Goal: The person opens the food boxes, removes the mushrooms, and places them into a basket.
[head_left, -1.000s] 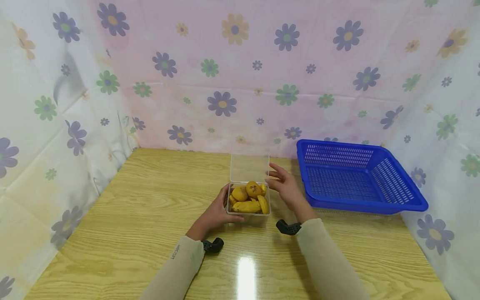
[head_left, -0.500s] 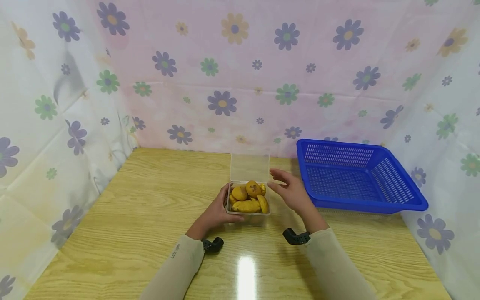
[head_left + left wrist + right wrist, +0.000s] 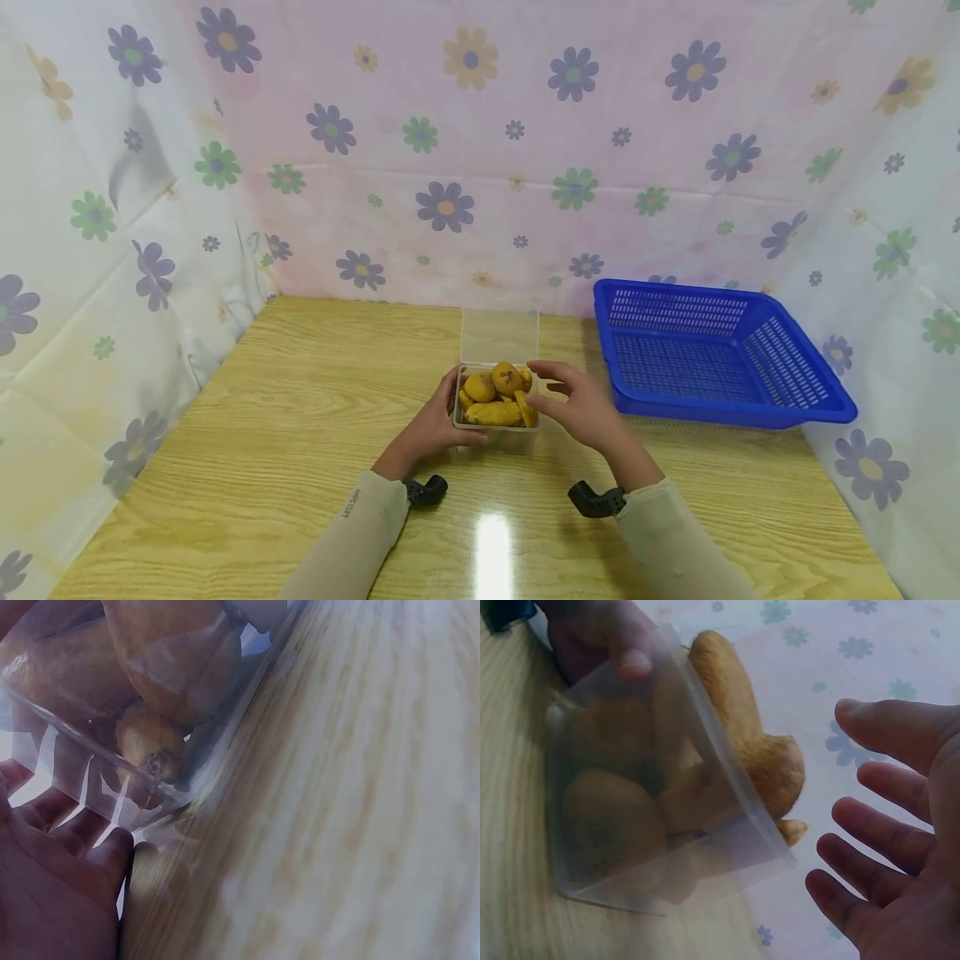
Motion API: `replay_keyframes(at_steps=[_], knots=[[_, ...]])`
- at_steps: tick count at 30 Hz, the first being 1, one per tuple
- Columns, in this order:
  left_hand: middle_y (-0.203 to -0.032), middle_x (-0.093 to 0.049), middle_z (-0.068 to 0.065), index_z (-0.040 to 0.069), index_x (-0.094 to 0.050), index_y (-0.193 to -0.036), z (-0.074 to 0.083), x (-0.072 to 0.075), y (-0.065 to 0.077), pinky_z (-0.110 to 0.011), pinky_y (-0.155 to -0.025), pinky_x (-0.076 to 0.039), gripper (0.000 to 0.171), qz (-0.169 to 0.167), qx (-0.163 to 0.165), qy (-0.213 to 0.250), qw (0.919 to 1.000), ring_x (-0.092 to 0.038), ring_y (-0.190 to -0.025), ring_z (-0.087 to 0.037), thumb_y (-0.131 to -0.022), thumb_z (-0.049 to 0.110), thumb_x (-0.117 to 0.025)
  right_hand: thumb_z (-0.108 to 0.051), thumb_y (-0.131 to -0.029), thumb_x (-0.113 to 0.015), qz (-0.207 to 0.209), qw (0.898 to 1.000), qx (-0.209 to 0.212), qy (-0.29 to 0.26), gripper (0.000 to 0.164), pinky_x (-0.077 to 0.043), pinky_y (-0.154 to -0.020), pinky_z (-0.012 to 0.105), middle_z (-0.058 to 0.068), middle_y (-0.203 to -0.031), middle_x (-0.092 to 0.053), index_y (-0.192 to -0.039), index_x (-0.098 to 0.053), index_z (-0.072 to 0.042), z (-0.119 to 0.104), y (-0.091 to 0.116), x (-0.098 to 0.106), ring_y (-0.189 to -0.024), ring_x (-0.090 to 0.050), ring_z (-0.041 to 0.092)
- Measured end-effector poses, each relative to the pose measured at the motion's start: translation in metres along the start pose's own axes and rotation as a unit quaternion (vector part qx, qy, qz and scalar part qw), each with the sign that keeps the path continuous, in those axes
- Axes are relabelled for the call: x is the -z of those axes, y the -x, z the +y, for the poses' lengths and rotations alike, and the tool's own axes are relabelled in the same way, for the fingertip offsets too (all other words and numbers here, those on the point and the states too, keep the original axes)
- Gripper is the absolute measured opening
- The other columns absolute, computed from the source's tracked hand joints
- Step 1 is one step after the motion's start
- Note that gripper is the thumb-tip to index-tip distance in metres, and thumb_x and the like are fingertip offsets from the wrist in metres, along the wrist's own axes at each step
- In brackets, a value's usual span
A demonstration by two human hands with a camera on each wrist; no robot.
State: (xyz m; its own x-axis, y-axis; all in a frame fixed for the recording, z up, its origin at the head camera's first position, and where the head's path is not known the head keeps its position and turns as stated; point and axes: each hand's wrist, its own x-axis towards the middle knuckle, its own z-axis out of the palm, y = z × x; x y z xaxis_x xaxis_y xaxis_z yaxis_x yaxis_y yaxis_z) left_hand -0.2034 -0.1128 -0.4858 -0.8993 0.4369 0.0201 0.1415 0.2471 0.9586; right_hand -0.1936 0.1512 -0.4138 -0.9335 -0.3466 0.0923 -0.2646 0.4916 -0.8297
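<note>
A clear plastic box (image 3: 480, 428) with its lid (image 3: 500, 335) standing open holds several yellow mushrooms (image 3: 492, 413). My left hand (image 3: 435, 423) grips the box at its left side, the thumb along the front and fingers behind. Seen from the left wrist, that hand (image 3: 56, 889) has its fingers against the clear wall. Just right of the box hovers my right hand (image 3: 590, 410), fingertips close to the mushrooms at the right end. From the right wrist, its fingers are spread and hold nothing, with a mushroom (image 3: 776, 776) jutting over the rim nearby.
A blue perforated basket (image 3: 738, 411) stands at the back right of the wooden table (image 3: 300, 392). Flowered cloth (image 3: 480, 150) encloses the table at the back and both sides.
My right hand has drawn away from the lid's right edge and come nearer, down beside the mushrooms at the box's right end. The left hand and box stay put.
</note>
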Motion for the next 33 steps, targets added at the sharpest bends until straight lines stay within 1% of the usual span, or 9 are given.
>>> replay_keyframes(at_steps=[3,7,9,12,17,20,23,28,33], knots=[[-0.158,-0.025,-0.005,0.023,-0.001,-0.157,-0.013,-0.001,-0.004,-0.054,-0.12,-0.016,0.121,0.011,-0.007,-0.001,0.9999,-0.019,-0.149,-0.027,-0.072,0.028,-0.087,-0.033,-0.09,-0.07,-0.003,1.0,0.003,0.022,0.051,-0.044,-0.106,0.047,0.003,-0.14,-0.054,-0.137,-0.055,-0.021,0.0,0.003,-0.004,-0.129,-0.051,0.027],[-0.158,-0.026,-0.004,0.027,-0.002,-0.156,-0.016,-0.002,-0.005,-0.054,-0.12,-0.018,0.121,0.017,-0.006,-0.007,0.9998,-0.021,-0.149,-0.026,-0.071,0.034,-0.088,-0.031,-0.089,-0.071,-0.006,0.999,0.013,0.048,0.051,-0.045,-0.106,0.047,0.005,-0.137,-0.057,-0.136,-0.056,-0.017,-0.001,0.006,-0.009,-0.128,-0.053,0.027],[-0.158,-0.025,-0.004,0.027,-0.002,-0.156,-0.016,-0.002,-0.005,-0.053,-0.12,-0.017,0.12,0.017,-0.007,-0.006,0.9998,-0.019,-0.15,-0.026,-0.072,0.032,-0.087,-0.032,-0.089,-0.072,-0.006,0.998,0.017,0.062,0.051,-0.045,-0.105,0.047,0.005,-0.136,-0.058,-0.135,-0.057,-0.017,-0.002,0.007,-0.01,-0.127,-0.053,0.027],[-0.159,-0.024,-0.006,0.023,-0.002,-0.157,-0.017,-0.001,-0.005,-0.054,-0.12,-0.016,0.119,0.013,-0.012,-0.008,0.9998,-0.017,-0.15,-0.027,-0.073,0.03,-0.086,-0.034,-0.088,-0.072,-0.005,0.996,0.029,0.081,0.051,-0.047,-0.103,0.046,0.004,-0.134,-0.059,-0.134,-0.058,-0.019,-0.003,0.009,-0.012,-0.126,-0.054,0.026],[-0.158,-0.026,-0.005,0.017,-0.002,-0.157,-0.016,-0.002,-0.005,-0.054,-0.12,-0.018,0.12,0.013,-0.016,-0.012,0.9997,-0.02,-0.149,-0.027,-0.073,0.029,-0.087,-0.03,-0.088,-0.073,-0.004,0.993,0.05,0.109,0.047,-0.048,-0.1,0.049,0.003,-0.134,-0.06,-0.132,-0.06,-0.021,-0.005,0.011,-0.014,-0.125,-0.055,0.028],[-0.157,-0.027,-0.005,0.018,-0.002,-0.157,-0.016,-0.002,-0.004,-0.054,-0.119,-0.019,0.121,0.016,-0.017,-0.013,0.9996,-0.021,-0.149,-0.028,-0.072,0.032,-0.087,-0.029,-0.087,-0.073,-0.004,0.99,0.057,0.132,0.047,-0.047,-0.101,0.052,0.004,-0.135,-0.059,-0.132,-0.06,-0.021,-0.006,0.013,-0.015,-0.125,-0.055,0.03],[-0.157,-0.027,-0.005,0.019,-0.002,-0.157,-0.016,-0.002,-0.004,-0.054,-0.119,-0.019,0.123,0.018,-0.016,-0.014,0.9996,-0.022,-0.148,-0.028,-0.071,0.035,-0.088,-0.03,-0.087,-0.073,-0.005,0.987,0.055,0.153,0.048,-0.046,-0.102,0.053,0.004,-0.136,-0.058,-0.133,-0.059,-0.021,-0.007,0.013,-0.015,-0.127,-0.054,0.03],[-0.158,-0.026,-0.005,0.019,-0.002,-0.157,-0.018,-0.002,-0.006,-0.054,-0.12,-0.018,0.125,0.022,-0.015,-0.014,0.9995,-0.021,-0.149,-0.029,-0.069,0.038,-0.088,-0.03,-0.088,-0.072,-0.01,0.984,0.052,0.17,0.048,-0.045,-0.102,0.053,0.007,-0.137,-0.058,-0.134,-0.059,-0.019,-0.008,0.014,-0.015,-0.126,-0.054,0.032],[-0.158,-0.026,-0.006,0.021,-0.002,-0.157,-0.019,-0.003,-0.006,-0.054,-0.119,-0.018,0.124,0.023,-0.014,-0.014,0.9995,-0.02,-0.149,-0.029,-0.069,0.036,-0.088,-0.028,-0.089,-0.072,-0.014,0.981,0.056,0.185,0.048,-0.046,-0.101,0.054,0.009,-0.134,-0.06,-0.133,-0.06,-0.016,-0.009,0.014,-0.014,-0.125,-0.055,0.032]])
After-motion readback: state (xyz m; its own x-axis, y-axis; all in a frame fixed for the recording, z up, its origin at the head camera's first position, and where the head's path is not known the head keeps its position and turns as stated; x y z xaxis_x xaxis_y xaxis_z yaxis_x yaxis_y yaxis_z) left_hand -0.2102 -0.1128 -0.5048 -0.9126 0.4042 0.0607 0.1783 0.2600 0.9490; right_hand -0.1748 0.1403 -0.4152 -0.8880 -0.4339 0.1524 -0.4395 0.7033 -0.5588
